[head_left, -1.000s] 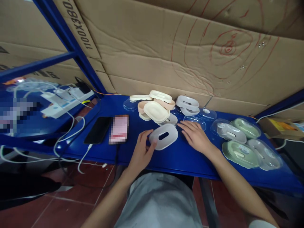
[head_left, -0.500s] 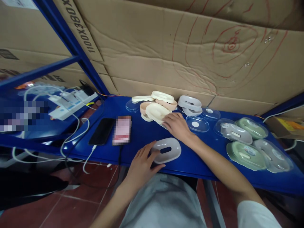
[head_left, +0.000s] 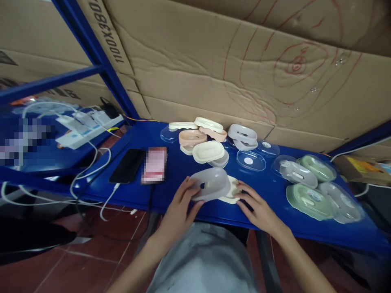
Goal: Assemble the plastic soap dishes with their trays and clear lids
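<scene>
A grey dish (head_left: 216, 188) is held partly over a cream dish (head_left: 233, 190), near the table's (head_left: 180, 169) near edge.
The grey dish's left edge is gripped by the left hand's (head_left: 182, 202) fingers, the cream dish's right edge by the right's (head_left: 255, 206). The two seem to be being matched up; careful lining up is called for. The cream dish's left part is hidden; whether they touch cannot be told.

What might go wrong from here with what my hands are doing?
The gray dish in the left hand might knock the cream dish at the right hand. The peach dish stacked behind could slide if bumped. The white cable hanging off the black phone might snag.
</scene>
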The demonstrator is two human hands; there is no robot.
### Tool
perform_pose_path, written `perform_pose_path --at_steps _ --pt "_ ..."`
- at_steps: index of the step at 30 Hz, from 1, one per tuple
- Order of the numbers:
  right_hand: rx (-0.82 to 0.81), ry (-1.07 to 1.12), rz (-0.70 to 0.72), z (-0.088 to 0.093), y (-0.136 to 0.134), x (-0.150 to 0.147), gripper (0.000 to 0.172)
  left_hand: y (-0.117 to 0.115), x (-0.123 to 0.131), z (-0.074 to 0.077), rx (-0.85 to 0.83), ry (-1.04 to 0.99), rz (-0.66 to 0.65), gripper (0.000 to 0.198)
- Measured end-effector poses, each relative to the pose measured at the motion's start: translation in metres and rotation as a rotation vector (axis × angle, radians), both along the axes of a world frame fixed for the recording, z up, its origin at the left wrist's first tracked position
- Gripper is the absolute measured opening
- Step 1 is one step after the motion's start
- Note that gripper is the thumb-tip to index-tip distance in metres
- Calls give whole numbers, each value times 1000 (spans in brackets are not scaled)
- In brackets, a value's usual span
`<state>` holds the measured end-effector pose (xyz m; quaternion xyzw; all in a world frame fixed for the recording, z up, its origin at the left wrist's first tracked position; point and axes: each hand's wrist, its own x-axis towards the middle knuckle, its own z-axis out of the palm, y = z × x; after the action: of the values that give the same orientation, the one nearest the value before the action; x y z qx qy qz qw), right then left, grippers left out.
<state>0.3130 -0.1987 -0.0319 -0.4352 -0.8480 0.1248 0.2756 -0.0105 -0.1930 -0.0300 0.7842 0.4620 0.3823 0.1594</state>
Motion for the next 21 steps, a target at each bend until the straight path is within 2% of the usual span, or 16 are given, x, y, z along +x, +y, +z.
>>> perform_pose_path --at_steps 3,5,7,9,11,14,21 --pt "129 88 -154 7 11 -3 22 15 16 5 5 52 -139 27" --pt "182 110 -246 13 15 -3 27 23 21 6 4 114 -223 26" --pt "170 27 -188 15 15 -6 40 29 21 4 12 174 -283 28" --pt "148 -106 -57 14 12 -11 51 32 20 1 12 221 -304 31" --pt "161 -199 0 11 9 -17 49 33 18 -4 6 256 -304 35" --pt "207 -270 -36 6 6 -24 41 33 16 -9 13 271 -296 34" --pt "306 -339 -45 0 5 -30 37 31 16 -12 -6 254 -251 36"
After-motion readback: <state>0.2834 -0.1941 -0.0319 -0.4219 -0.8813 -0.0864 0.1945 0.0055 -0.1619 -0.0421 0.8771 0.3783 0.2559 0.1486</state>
